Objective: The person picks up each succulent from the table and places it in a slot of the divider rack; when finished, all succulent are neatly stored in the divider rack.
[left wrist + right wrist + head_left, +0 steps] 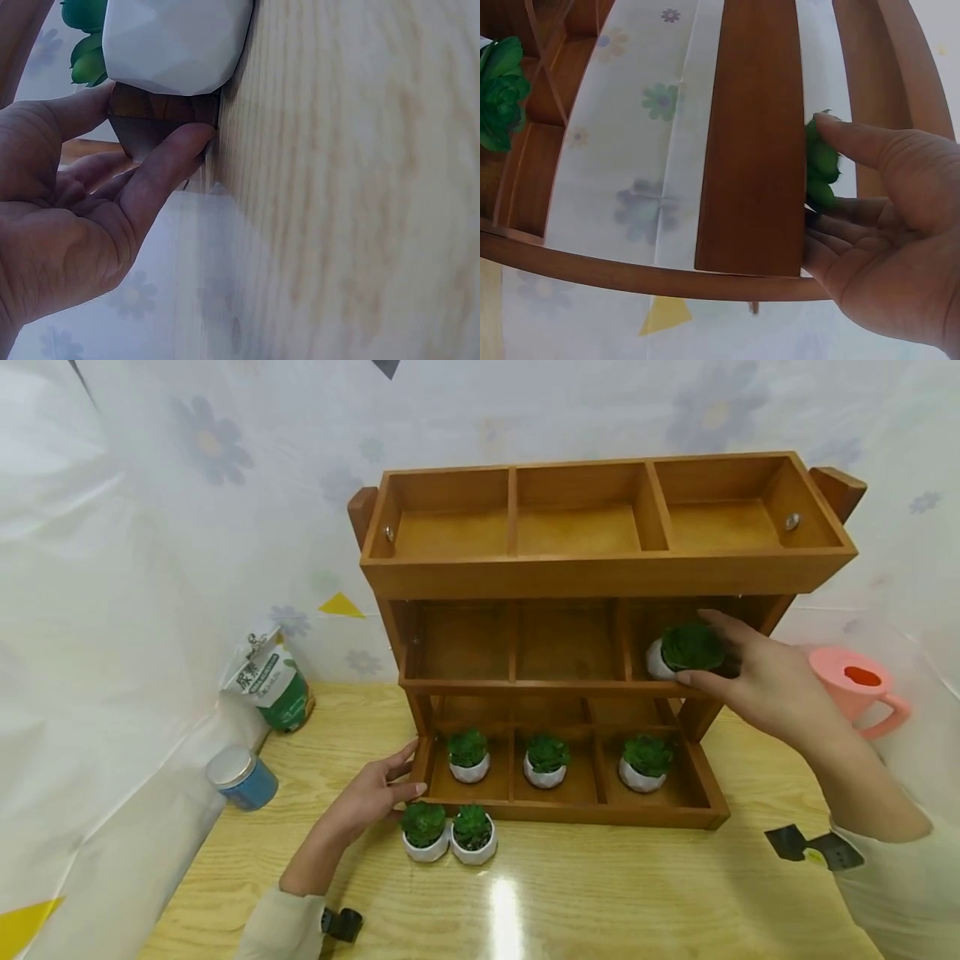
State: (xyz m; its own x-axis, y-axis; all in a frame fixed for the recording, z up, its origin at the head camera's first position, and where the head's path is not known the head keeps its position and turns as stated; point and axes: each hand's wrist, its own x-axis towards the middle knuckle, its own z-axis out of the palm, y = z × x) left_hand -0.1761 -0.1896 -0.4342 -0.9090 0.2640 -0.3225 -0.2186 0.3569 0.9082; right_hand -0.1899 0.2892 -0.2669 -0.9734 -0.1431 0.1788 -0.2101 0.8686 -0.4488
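Observation:
A three-tier wooden plant shelf (600, 578) stands against the back sheet. In its middle tier, at the right compartment, my right hand (776, 685) holds a potted succulent (692, 647) between thumb and fingers. The right wrist view shows green leaves (823, 166) between that hand's thumb and fingers, with the pot hidden behind a board. My left hand (369, 797) grips the shelf's lower left front corner (157, 109). Each bottom front compartment contains one potted succulent, left (468, 753), middle (547, 760) and right (647, 762). Two more, one (424, 831) beside another (473, 835), stand before the shelf.
On the left of the wooden table (600, 893) are a blue jar (243, 778) with a lid and a clipped green-white pouch (273, 685). A pink watering can (851, 685) stands at the right, behind my right forearm. Flowered sheeting (225, 527) surrounds the table.

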